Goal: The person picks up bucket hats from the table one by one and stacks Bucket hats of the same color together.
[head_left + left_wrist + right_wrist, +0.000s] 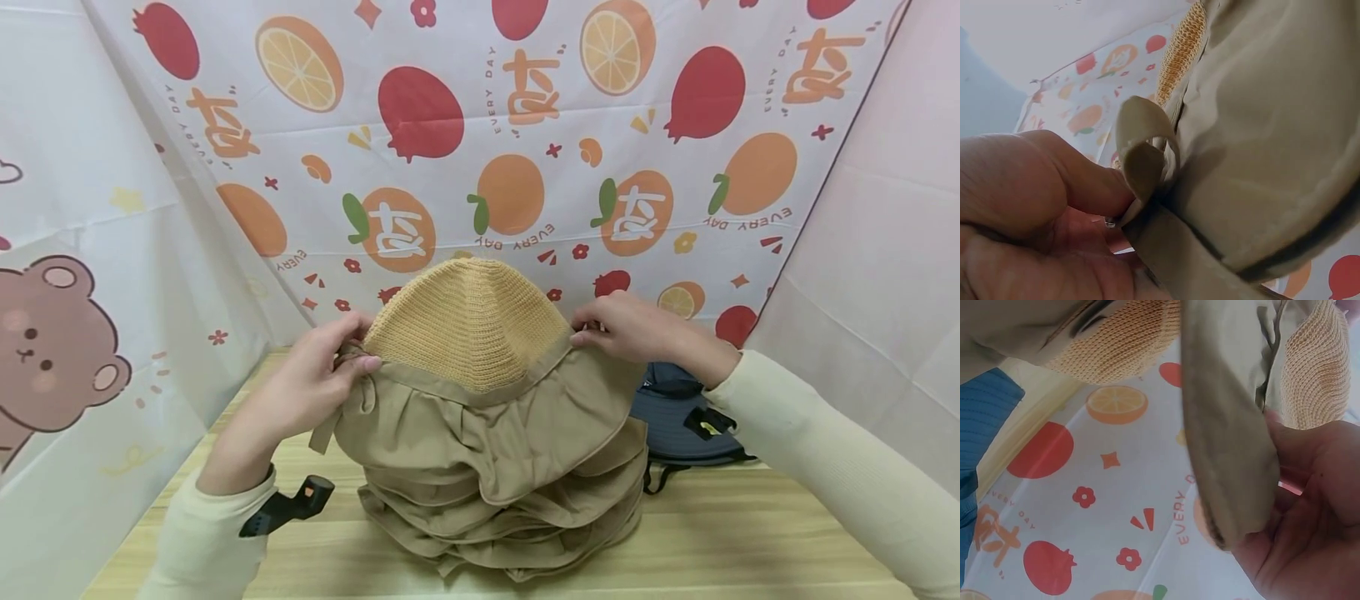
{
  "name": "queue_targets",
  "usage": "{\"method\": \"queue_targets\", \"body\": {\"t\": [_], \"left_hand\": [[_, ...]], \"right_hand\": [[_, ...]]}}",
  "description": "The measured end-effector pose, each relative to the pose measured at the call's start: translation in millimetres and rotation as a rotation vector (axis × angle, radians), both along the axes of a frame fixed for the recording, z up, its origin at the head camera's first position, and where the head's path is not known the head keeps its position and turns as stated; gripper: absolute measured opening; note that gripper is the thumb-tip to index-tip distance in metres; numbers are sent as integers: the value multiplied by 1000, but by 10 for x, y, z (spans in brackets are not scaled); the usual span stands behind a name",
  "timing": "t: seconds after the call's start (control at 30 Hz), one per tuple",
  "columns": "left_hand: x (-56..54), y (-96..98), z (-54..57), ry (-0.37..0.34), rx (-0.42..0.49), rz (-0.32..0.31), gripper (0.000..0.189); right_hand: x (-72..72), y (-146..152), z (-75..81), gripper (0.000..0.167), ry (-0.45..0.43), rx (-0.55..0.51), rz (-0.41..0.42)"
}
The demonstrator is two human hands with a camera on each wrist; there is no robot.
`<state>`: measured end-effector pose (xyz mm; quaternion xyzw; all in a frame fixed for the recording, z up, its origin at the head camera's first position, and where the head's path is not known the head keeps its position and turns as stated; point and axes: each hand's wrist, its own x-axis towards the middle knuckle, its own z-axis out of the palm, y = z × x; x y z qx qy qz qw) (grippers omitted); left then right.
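Observation:
A sun hat (465, 325) with a yellow knitted crown and a ruffled khaki brim is held up between both hands. My left hand (300, 387) pinches the band at the hat's left side, beside a khaki tie bow (1141, 144). On the opposite side, my right hand (626, 325) pinches the band where the crown meets the brim. Beneath the held hat, more ruffled khaki brims (510, 533) lie stacked on the table; whether the held hat touches them I cannot tell.
Behind the stack on the right sits a dark blue hat (678, 425) with a strap. The wooden table (750, 533) runs up to a fruit-print cloth (517, 200) at the back. A cloth with a bear print (56, 342) hangs on the left.

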<state>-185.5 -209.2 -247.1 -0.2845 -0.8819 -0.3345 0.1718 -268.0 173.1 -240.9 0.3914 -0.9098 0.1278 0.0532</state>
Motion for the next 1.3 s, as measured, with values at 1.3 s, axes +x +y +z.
{"method": "queue_targets", "body": {"t": [1.3], "left_hand": [[-326, 214, -185, -260, -366, -48, 56]], "right_hand": [[0, 231, -320, 27, -85, 120, -1]]}}
